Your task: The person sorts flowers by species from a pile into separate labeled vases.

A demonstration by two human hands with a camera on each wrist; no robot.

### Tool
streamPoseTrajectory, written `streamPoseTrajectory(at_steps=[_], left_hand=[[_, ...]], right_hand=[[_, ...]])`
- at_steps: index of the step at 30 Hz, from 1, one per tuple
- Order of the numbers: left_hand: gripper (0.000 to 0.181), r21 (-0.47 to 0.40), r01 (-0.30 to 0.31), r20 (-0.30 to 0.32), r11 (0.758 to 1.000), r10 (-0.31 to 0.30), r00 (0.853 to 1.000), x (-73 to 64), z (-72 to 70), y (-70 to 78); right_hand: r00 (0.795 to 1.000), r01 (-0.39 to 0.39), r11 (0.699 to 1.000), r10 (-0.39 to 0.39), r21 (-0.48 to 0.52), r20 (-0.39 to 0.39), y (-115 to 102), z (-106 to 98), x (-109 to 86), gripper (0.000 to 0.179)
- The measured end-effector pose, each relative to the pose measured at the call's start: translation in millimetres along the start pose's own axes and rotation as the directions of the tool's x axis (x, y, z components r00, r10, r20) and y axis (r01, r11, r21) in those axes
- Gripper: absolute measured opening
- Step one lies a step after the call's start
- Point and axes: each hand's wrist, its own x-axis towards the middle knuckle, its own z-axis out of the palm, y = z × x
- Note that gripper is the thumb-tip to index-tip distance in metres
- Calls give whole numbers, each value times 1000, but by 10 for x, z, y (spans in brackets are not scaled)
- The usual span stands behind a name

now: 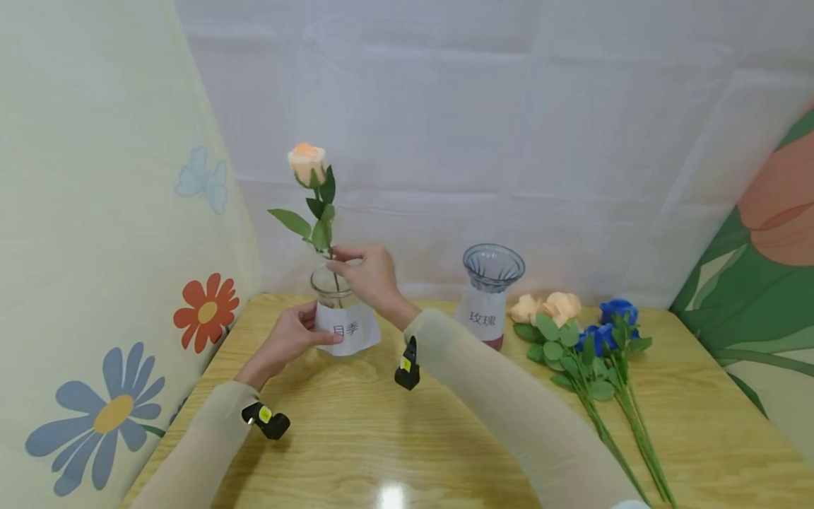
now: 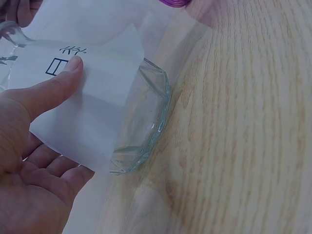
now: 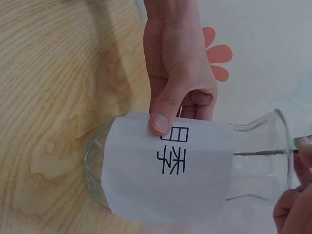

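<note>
The right hand (image 1: 370, 277) pinches a long-stemmed peach rose (image 1: 308, 166) between fingers, its lower stem inside a clear glass vase (image 3: 256, 175); the left hand (image 1: 289, 336), fingers curled, grips that vase's white paper label (image 1: 356, 331). At three o'clock: a blue-rimmed glass vase (image 1: 492, 276).

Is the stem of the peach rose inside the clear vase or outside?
Inside: the stem shows through the clear vase, above its paper label, and the right hand pinches it higher up.
</note>
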Motion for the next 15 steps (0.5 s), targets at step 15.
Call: streamPoseTrajectory(at_steps=[15], left_hand=[[75,42,21,-4,999,-21,1000,-12,-16,15]], right_hand=[[994,-15,1000,13,23,110,-1,-436,-445,23]])
